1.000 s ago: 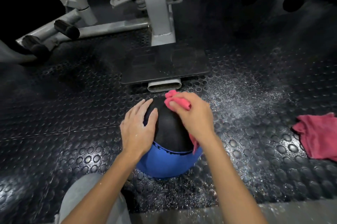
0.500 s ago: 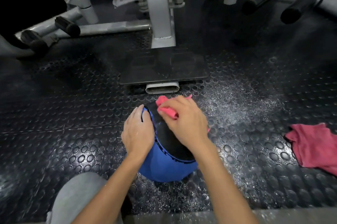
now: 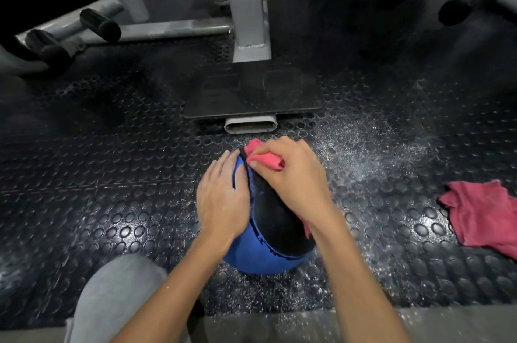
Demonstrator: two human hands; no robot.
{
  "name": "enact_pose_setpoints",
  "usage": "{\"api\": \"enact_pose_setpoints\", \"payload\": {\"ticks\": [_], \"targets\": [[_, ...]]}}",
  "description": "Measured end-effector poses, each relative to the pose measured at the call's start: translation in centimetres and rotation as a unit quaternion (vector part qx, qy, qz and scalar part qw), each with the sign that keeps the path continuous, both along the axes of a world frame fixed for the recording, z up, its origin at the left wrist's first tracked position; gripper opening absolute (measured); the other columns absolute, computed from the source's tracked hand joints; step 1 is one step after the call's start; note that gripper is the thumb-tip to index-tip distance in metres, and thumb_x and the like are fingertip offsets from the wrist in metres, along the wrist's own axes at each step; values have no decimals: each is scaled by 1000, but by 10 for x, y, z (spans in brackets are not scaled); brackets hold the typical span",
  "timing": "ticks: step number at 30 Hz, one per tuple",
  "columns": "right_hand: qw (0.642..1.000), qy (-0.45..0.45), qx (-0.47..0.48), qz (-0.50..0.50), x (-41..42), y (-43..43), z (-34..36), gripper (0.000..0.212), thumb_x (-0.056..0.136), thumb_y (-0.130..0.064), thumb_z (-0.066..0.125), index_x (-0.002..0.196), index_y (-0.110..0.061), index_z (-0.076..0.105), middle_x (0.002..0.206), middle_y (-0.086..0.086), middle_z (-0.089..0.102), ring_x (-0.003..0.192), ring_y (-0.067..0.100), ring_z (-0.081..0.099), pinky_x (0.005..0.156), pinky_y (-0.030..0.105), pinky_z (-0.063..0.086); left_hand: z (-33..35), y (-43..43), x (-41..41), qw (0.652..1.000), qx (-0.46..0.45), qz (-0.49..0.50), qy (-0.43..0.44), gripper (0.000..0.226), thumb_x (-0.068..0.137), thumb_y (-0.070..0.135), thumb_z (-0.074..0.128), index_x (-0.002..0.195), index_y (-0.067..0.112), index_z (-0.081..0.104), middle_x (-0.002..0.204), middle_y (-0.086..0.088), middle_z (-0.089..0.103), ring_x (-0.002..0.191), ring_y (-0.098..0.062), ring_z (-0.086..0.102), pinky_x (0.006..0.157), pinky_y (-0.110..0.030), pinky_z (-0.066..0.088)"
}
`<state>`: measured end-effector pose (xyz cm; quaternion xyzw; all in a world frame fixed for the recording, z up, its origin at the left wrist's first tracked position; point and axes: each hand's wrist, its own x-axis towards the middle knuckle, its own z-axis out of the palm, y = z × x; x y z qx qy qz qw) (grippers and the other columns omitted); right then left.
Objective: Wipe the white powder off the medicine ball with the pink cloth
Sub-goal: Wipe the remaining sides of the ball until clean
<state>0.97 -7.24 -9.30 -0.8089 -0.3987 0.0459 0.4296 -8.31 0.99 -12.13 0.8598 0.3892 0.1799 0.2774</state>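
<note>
A blue and black medicine ball (image 3: 275,233) rests on the studded rubber floor in front of me. My right hand (image 3: 293,177) is closed around a bunched pink cloth (image 3: 264,159) and presses it on the ball's far top, near the seam between blue and black. My left hand (image 3: 222,201) lies flat on the ball's left side with fingers together, steadying it. A strip of the cloth hangs down under my right wrist. Faint white specks show along the seam.
White powder (image 3: 363,152) is scattered on the floor right of the ball and in front of it. A second red cloth (image 3: 481,214) lies at the right. A grey gym machine (image 3: 249,4) with a black footplate (image 3: 251,94) stands just beyond. My knee in grey trousers (image 3: 112,295) is at lower left.
The ball has rolled so more blue shows on its left. My right hand with the cloth has shifted left toward the seam, and my left hand has slid further over the left side.
</note>
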Motion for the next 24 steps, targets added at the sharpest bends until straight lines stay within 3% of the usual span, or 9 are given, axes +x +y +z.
{"api": "enact_pose_setpoints", "payload": {"ticks": [4,7,8,11,14,17,20,22,24], "targets": [[979,171,-10,-111,48,-13,-32,7,80,-33,67,86,-37,66,89,-14,64,89,11,60,74,26,43,-2,4,-20,998,-33,6,-61,55,87,40,24,134,23,48,141,9,43,132,-8,34,112,-25,20],[919,379,-4,-110,48,-25,-69,12,87,-29,59,96,-24,67,93,-5,68,87,14,63,72,24,47,-9,10,-35,992,-66,5,-108,49,87,39,30,131,29,49,135,17,43,130,-4,36,111,-23,22],[904,409,18,-122,44,-26,-76,13,88,-28,58,96,-23,67,93,-2,69,85,15,64,72,26,50,-10,14,-39,990,-82,-3,-115,46,87,39,31,129,33,49,135,18,43,129,-3,37,111,-24,23],[921,356,84,-134,35,-23,-70,10,85,-27,61,90,-29,69,92,-7,71,88,13,64,82,33,51,-10,33,-46,990,-98,-12,-97,43,87,44,29,125,38,48,139,12,45,130,-2,36,112,-29,24],[946,273,168,-45,13,-12,-40,10,81,-28,66,90,-28,71,95,-16,70,94,3,62,86,26,46,-2,43,-51,996,-42,-4,-74,53,88,45,25,131,26,48,143,5,42,129,1,30,111,-23,18],[978,152,142,14,-11,4,-33,15,78,-41,64,91,-34,69,98,-17,67,98,8,58,88,28,42,9,23,-49,997,-15,-44,-55,55,81,62,24,130,42,38,141,20,32,135,-3,23,113,-31,16],[955,235,166,-69,-3,3,-57,8,81,-31,66,88,-32,69,95,-12,67,93,8,60,86,33,47,3,16,-50,995,91,-46,15,53,75,68,30,124,51,40,143,19,35,140,-19,22,111,-51,21],[929,320,141,-124,3,-1,-68,10,84,-27,63,84,-36,66,87,-15,67,84,9,62,80,33,51,4,25,-47,997,70,-23,21,50,74,70,29,121,55,38,144,18,36,140,-19,22,111,-50,21],[929,307,134,-155,2,4,-69,10,84,-28,63,83,-37,66,87,-17,67,85,8,61,80,31,50,7,36,-40,999,44,-13,26,54,71,71,27,121,56,40,144,20,36,139,-15,22,112,-46,21]]}}
